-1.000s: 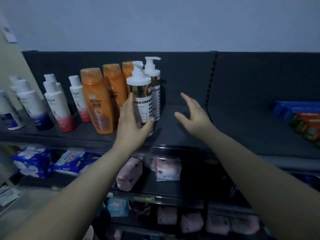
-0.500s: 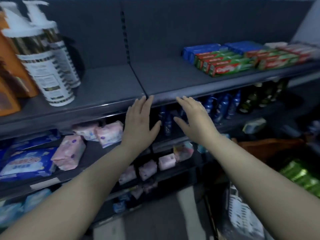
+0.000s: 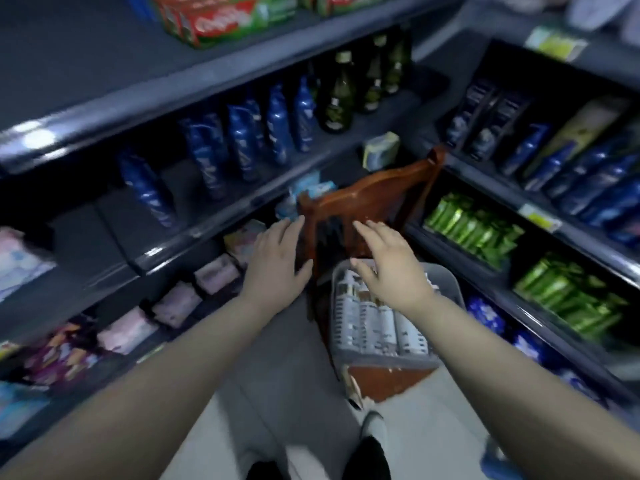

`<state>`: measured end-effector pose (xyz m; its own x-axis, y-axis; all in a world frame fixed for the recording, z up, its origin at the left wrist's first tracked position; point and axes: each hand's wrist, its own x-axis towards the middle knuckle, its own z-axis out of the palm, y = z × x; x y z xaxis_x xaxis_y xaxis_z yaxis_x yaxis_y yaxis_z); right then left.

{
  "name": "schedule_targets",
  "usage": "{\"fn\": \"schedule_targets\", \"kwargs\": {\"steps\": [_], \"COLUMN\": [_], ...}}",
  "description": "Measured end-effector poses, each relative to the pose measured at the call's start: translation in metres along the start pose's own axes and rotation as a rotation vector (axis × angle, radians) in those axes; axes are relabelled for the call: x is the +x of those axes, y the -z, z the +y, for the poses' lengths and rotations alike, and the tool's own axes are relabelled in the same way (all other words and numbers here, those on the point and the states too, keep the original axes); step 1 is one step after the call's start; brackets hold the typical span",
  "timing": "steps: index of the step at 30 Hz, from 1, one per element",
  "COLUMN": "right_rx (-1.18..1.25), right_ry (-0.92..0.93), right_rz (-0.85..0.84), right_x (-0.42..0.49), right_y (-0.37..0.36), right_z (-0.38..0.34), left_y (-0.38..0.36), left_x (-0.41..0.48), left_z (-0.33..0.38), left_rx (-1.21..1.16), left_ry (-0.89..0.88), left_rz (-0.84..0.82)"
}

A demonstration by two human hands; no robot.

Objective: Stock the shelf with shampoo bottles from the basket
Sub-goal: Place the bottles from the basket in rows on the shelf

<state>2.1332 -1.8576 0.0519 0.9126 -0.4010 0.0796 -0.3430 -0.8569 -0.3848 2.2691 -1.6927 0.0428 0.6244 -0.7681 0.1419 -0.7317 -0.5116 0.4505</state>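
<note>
**Head view: both hands open over the basket of shampoo bottles**

The head camera looks down into an aisle corner, and motion blurs much of it. The left hand [image 3: 273,258] is held out flat with its fingers straight and spread, grasping nothing. It hovers left of the chair back. The right hand [image 3: 388,268] is likewise released, palm down and fingers loosely extended. It is over the far end of the basket [image 3: 452,289], but whether it touches anything there cannot be told.

The grey basket sits on the seat of a reddish wooden chair [image 3: 374,195], near the middle of the scene. White shampoo bottles [image 3: 370,320] lie in it side by side, lengthwise, their dark-printed labels up.

On the left, a dark upper shelf [image 3: 86,64] carries red-and-green boxes [image 3: 221,19] at its right end. The level below holds blue bottles [image 3: 239,143], then dark green glass bottles [image 3: 337,98] farther right. Pink soft packs [image 3: 176,303] fill the lower left levels.

On the right, another rack shows more blue bottles above and bright green packets [image 3: 474,226] below. A pale floor [image 3: 277,375] runs between the racks, and the person's dark shoes [image 3: 367,459] are at the near edge.
</note>
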Motion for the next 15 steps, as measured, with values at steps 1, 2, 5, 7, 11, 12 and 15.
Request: {"fn": "schedule_targets", "kwargs": {"steps": [1,2,5,7,11,12,15], "right_rx": [0.008,0.017,0.056,0.083,0.074,0.081,0.119], "right_ry": [-0.028,-0.056,-0.135,-0.193,-0.251,-0.27,-0.361], "right_rz": [-0.013,-0.028,-0.086,-0.127,-0.198,-0.212,-0.218], "right_x": [-0.008,-0.015,-0.035,-0.049,-0.074,-0.08,-0.091], "right_y": [-0.003,-0.006,-0.018,-0.027,-0.048,-0.054,-0.072], "right_z": [0.021,0.042,0.101,0.135,0.19,0.202,0.23], "left_y": [-0.018,-0.036,-0.088,-0.122,-0.183,-0.198,-0.241], "left_x": [0.004,0.007,0.015,0.018,0.019,0.018,0.016], "left_z": [0.011,0.022,0.051,0.065,0.081,0.082,0.081], "left_rx": [0.001,0.003,0.008,0.005,-0.006,-0.008,-0.025], "left_ry": [-0.005,-0.013,0.004,0.019,0.05,0.065,0.101], "left_rz": [-0.029,-0.057,-0.143,-0.205,-0.326,-0.354,-0.426]}}
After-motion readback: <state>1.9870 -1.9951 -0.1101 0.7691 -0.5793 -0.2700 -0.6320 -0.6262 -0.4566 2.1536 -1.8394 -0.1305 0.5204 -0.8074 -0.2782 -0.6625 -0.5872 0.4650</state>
